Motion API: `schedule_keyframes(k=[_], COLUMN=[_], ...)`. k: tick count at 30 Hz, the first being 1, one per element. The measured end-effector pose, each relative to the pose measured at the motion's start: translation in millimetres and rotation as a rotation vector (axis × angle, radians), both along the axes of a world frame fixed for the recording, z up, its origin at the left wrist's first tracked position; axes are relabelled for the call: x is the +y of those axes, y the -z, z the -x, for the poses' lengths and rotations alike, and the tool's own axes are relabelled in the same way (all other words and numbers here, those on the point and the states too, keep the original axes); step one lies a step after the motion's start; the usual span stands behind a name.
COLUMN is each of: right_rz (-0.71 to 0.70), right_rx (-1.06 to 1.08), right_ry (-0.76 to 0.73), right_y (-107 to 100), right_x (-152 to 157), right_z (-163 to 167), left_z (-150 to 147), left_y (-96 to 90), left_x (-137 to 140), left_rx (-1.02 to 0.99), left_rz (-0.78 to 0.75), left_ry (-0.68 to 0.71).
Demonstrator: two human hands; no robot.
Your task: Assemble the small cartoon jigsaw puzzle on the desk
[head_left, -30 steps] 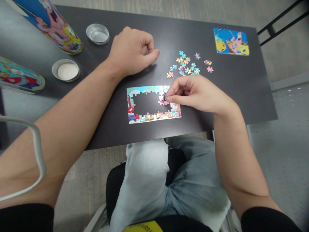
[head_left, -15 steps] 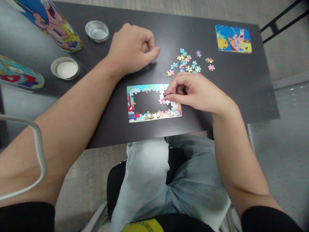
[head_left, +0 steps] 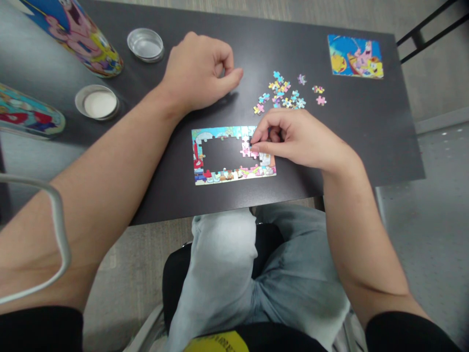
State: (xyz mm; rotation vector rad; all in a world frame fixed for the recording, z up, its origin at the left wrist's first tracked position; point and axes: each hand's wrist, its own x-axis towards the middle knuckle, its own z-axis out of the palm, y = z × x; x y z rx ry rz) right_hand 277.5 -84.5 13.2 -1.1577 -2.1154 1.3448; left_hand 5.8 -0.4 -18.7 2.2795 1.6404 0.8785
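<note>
A jigsaw puzzle (head_left: 234, 174) lies on the dark table, its border joined into a rectangle around a bare middle, with a few pink pieces at the inner right side. My right hand (head_left: 289, 134) is over the right end of this frame. Its thumb and index finger pinch a small puzzle piece at the pink section; the fingers hide most of it. Loosely curled, my left hand (head_left: 201, 71) rests on the table above the frame, with nothing visible in it. Loose puzzle pieces (head_left: 280, 88) lie scattered just beyond my right hand.
A picture card (head_left: 355, 56) lies at the far right of the table (head_left: 366, 132). On the left are a tall printed tin (head_left: 84, 39), another printed tin (head_left: 29, 112), a round metal lid (head_left: 145, 44) and a second lid (head_left: 97, 101). A white cable (head_left: 60, 230) crosses my left forearm.
The view has shifted very slightly. Both hands keep nearly the same pose, with the right fingertips still at the pink pieces.
</note>
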Motion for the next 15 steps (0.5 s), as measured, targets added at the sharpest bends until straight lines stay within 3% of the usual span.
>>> schedule_keyframes(k=[4,9,15], right_rz=[0.018,-0.018,0.005], right_rx=[0.000,-0.006,-0.008], right_ry=[0.003,0.005,0.007], right_y=[0.6,-1.5,-3.6], right_x=[-0.3,0.5,0.1], right_z=[0.3,-1.7,-2.1], left_z=[4.2,1.4,0.2], left_y=[0.1,1.0,-0.7], left_x=[3.6,3.0,-0.2], left_rx=[0.010,-0.037,-0.028], left_rz=[0.065,-0.010,0.018], left_ry=[0.065,0.017,0.028])
